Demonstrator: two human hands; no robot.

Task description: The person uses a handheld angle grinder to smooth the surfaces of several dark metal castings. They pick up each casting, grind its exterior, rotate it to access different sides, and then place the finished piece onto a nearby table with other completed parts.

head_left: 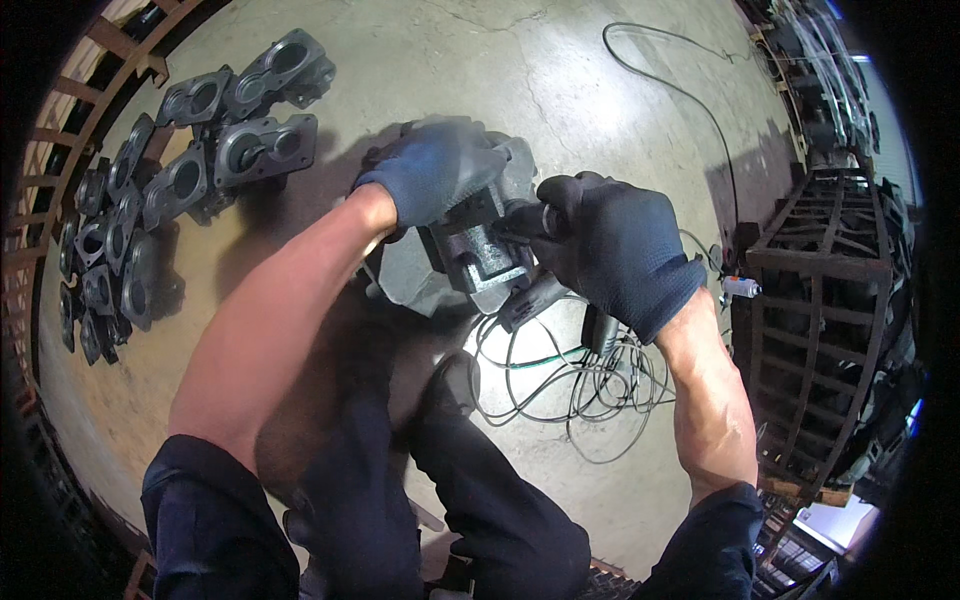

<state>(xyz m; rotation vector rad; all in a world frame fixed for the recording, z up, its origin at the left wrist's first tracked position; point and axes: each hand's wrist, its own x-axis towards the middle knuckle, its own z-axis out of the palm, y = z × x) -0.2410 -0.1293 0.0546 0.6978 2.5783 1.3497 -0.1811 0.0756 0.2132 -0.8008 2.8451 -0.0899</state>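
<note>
A heavy grey metal casting (410, 272) is in front of me, above my feet, with a shiny curved channel on its near face. My left hand (432, 172), in a dark blue knit glove, is closed over the casting's upper left side. From the right, my right hand (628, 245), in a dark glove, closes around a dark handheld tool (519, 222) whose end meets the casting. The tool's kind is hard to make out, as the glove hides most of it. A dark cylindrical part (600, 332) shows below that hand, above the coiled cable.
Several similar grey castings (265, 150) stand in rows on the concrete floor at left. A tangled black cable (570, 385) lies near my foot; another cable (690, 88) curves behind. Metal racks (820, 265) line the right side, near a small spray can (741, 287).
</note>
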